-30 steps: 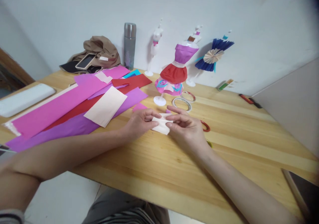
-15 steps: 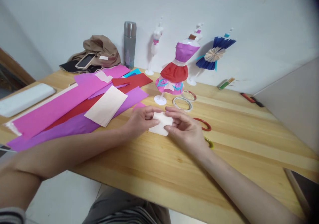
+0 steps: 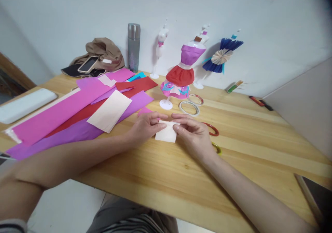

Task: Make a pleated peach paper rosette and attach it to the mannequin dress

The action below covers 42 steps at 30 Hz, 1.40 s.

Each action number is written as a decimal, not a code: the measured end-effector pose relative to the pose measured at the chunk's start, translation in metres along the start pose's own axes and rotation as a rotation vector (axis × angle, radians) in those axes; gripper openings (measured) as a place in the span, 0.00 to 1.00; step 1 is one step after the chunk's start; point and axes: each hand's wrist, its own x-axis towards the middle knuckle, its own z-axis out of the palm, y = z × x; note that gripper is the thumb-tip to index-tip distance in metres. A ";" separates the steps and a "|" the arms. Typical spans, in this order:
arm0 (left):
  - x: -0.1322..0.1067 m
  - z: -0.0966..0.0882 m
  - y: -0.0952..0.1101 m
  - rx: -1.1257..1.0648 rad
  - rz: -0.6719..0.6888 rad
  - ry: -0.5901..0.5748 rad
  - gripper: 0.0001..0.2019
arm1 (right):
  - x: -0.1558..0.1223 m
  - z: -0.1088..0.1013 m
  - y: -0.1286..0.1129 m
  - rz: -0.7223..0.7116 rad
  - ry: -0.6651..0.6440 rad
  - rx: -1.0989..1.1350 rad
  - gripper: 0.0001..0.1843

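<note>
A small pale pink paper piece (image 3: 166, 134) lies on the wooden table (image 3: 233, 150) between both hands. My left hand (image 3: 145, 126) pinches its left edge with curled fingers. My right hand (image 3: 193, 132) pinches its right upper edge, thumb and fingers pressed together on the paper. A larger pale pink sheet (image 3: 110, 110) rests on the coloured paper to the left. A dress form in a purple, red and pink paper dress (image 3: 183, 74) stands just behind the hands.
Long pink, purple and red paper sheets (image 3: 64, 115) cover the left of the table. Tape rolls (image 3: 189, 106), red scissor handles (image 3: 212, 129), a steel flask (image 3: 134, 46), two more dress forms (image 3: 160, 46), a bag with a phone (image 3: 98, 58) and a white case (image 3: 26, 103) lie around.
The small paper went from partly lifted and creased to folded flat on the table. Both hands shifted slightly along its top edge.
</note>
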 end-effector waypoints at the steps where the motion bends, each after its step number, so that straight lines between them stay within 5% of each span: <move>1: 0.000 0.000 0.001 -0.013 -0.020 0.002 0.14 | 0.000 0.000 0.000 -0.019 0.016 -0.020 0.03; 6: -0.001 0.001 0.005 -0.052 -0.064 -0.047 0.08 | 0.000 -0.004 -0.002 -0.069 0.055 -0.106 0.06; 10: 0.001 0.001 0.005 -0.071 -0.089 -0.087 0.15 | -0.002 -0.008 -0.006 -0.134 0.091 -0.179 0.08; 13: 0.004 -0.002 0.007 0.032 -0.150 0.024 0.13 | -0.002 -0.010 -0.008 -0.179 0.166 -0.194 0.08; 17: 0.002 -0.008 0.018 0.218 -0.022 0.180 0.22 | -0.001 -0.011 -0.011 -0.035 0.210 -0.088 0.05; 22: -0.013 -0.002 0.025 0.109 -0.063 -0.132 0.33 | -0.006 -0.008 -0.020 0.234 0.193 0.133 0.12; 25: -0.018 0.004 0.022 0.063 -0.059 -0.181 0.37 | -0.011 -0.004 -0.027 0.302 0.141 0.188 0.15; 31: -0.018 0.009 0.024 -0.126 -0.015 -0.011 0.13 | -0.016 0.005 -0.027 0.344 0.093 0.296 0.13; 42: -0.017 0.009 0.017 -0.155 -0.004 0.042 0.10 | -0.021 0.008 -0.012 0.307 0.105 0.331 0.13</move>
